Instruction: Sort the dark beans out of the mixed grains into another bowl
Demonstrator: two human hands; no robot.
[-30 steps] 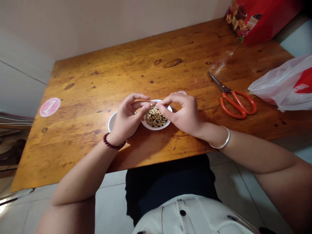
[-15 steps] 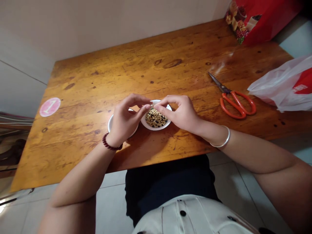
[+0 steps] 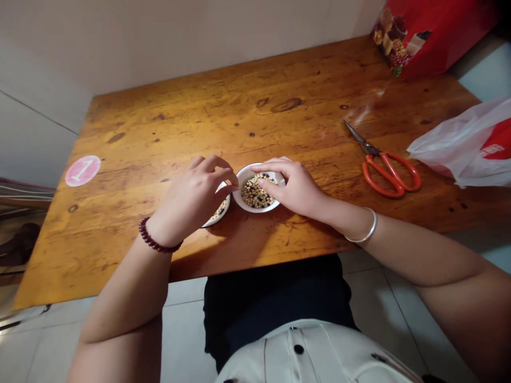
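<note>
Two small white bowls stand side by side near the front edge of the table. The right bowl (image 3: 241, 204) contains many pale beans (image 3: 255, 192) with dark ones among them. Beans also show in the left bowl (image 3: 228, 205), which my left hand (image 3: 195, 189) partly covers. That hand is above it, thumb and forefinger pinched close together near the gap between the bowls; whatever they hold is too small to make out. My right hand (image 3: 299, 186) rests at the right bowl's far right rim, its thumb over the beans and its fingers apart.
On the right lie scissors (image 3: 385, 166) with orange handles, beside a white plastic bag (image 3: 451, 141). A red bag (image 3: 447, 37) stands at the far right corner. A round pink label (image 3: 82, 171) marked 1 is at the table's left edge. A wall borders the back.
My hands have come apart. The left has drawn back leftward from the right bowl to the left one, uncovering beans there. My right hand has spread its fingers over the right bowl.
</note>
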